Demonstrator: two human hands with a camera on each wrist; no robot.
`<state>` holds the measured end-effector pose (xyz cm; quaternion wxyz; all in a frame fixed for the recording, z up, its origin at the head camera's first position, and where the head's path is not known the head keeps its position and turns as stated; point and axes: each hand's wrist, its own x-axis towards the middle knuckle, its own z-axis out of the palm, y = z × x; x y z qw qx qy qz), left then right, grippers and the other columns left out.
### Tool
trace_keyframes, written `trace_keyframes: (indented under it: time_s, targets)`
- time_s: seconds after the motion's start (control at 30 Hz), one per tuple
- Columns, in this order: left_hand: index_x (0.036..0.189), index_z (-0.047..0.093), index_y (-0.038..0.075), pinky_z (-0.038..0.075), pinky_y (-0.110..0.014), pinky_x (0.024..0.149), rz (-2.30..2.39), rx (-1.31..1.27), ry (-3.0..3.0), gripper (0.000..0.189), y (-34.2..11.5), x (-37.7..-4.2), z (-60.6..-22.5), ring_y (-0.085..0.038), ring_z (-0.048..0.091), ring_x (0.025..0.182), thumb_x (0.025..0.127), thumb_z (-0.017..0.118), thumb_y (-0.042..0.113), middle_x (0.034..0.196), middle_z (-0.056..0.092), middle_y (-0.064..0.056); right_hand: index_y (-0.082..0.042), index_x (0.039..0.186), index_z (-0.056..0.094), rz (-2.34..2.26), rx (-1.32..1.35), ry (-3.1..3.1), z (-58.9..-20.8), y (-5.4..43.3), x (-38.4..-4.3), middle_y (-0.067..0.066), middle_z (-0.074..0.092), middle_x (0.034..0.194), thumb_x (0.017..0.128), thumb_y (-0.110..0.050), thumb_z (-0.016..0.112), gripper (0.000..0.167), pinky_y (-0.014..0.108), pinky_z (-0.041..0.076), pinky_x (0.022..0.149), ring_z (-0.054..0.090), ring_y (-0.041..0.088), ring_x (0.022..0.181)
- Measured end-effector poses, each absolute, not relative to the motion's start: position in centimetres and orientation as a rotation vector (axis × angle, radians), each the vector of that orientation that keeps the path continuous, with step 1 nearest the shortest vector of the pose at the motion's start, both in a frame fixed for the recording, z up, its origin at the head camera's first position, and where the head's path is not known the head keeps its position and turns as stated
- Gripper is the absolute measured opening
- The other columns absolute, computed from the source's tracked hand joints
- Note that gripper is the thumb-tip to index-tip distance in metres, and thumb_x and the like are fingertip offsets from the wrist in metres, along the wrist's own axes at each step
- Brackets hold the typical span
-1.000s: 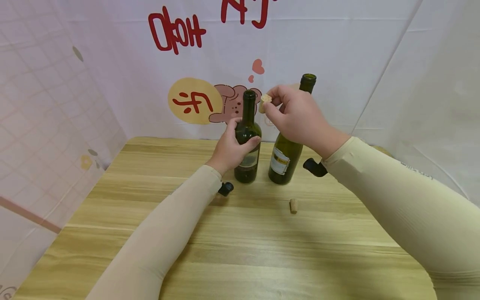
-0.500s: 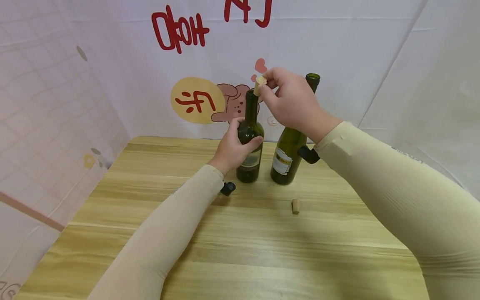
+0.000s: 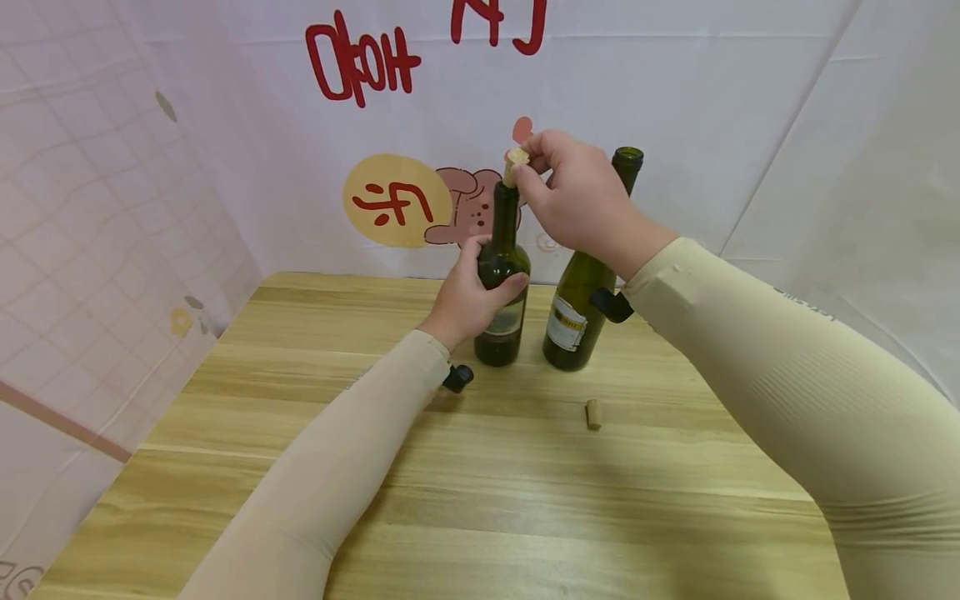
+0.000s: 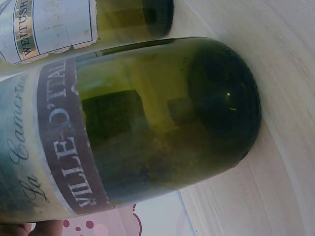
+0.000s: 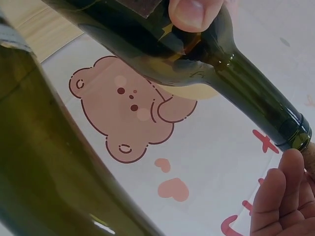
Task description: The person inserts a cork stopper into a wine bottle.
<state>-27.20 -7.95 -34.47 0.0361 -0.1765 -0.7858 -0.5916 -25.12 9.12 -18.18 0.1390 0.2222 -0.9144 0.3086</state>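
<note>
My left hand (image 3: 474,298) grips a dark green wine bottle (image 3: 501,343) around its upper body, and the bottle stands upright on the table. Its label, with a dark band, fills much of the left wrist view. Between thumb and fingers, my right hand (image 3: 581,192) pinches a cork (image 3: 516,162) right at the mouth of that bottle. In the right wrist view the cork (image 5: 309,158) meets the rim of the bottle neck (image 5: 266,105), partly hidden by my fingertips. A second, lighter green wine bottle (image 3: 579,287) stands just to the right, partly behind my right hand.
Another cork (image 3: 593,414) lies on the wooden table (image 3: 480,500) in front of the second bottle. Behind the table hangs a white printed cloth (image 3: 660,75) with red lettering and a cartoon bear (image 5: 128,108). The second bottle's mouth (image 3: 627,156) is uncorked.
My right hand has moved up and to the left, bringing the cork from beside the bottle to over its mouth. My left hand keeps its grip on the bottle.
</note>
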Motion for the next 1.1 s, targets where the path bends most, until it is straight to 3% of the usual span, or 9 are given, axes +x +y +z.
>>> trace_keyframes:
  time_s: [0.27, 0.8, 1.1]
  targets:
    - [0.148, 0.037, 0.027, 0.051, -0.049, 0.111, -1.806, -0.533, -2.423, 0.074, -7.94, -27.2, -34.52, -0.02, 0.066, 0.12, 0.093, 0.075, 0.057, 0.134, 0.061, -0.002, -0.01, 0.128, 0.066, 0.877, 0.663, -2.633, -18.34, 8.85, -25.21, 0.005, 0.072, 0.117, 0.11, -0.031, 0.049, 0.032, 0.032, 0.047, 0.073, 0.057, 0.021, 0.079]
    - [0.148, 0.036, 0.026, 0.051, -0.049, 0.11, -1.824, -0.544, -2.41, 0.074, -7.97, -27.18, -34.66, -0.021, 0.066, 0.12, 0.093, 0.074, 0.058, 0.134, 0.061, -0.002, -0.01, 0.138, 0.063, 0.839, 0.651, -2.669, -18.66, 8.53, -25.44, 0.007, 0.071, 0.125, 0.11, -0.03, 0.049, 0.037, 0.034, 0.051, 0.078, 0.062, 0.024, 0.093]
    - [0.149, 0.036, 0.026, 0.051, -0.049, 0.11, -1.816, -0.555, -2.4, 0.075, -7.89, -27.24, -34.75, -0.02, 0.066, 0.12, 0.093, 0.074, 0.058, 0.134, 0.061, -0.002, -0.011, 0.141, 0.062, 0.896, 0.646, -2.693, -18.96, 8.72, -25.75, 0.006, 0.07, 0.135, 0.11, -0.032, 0.049, 0.04, 0.031, 0.053, 0.071, 0.065, 0.023, 0.095]
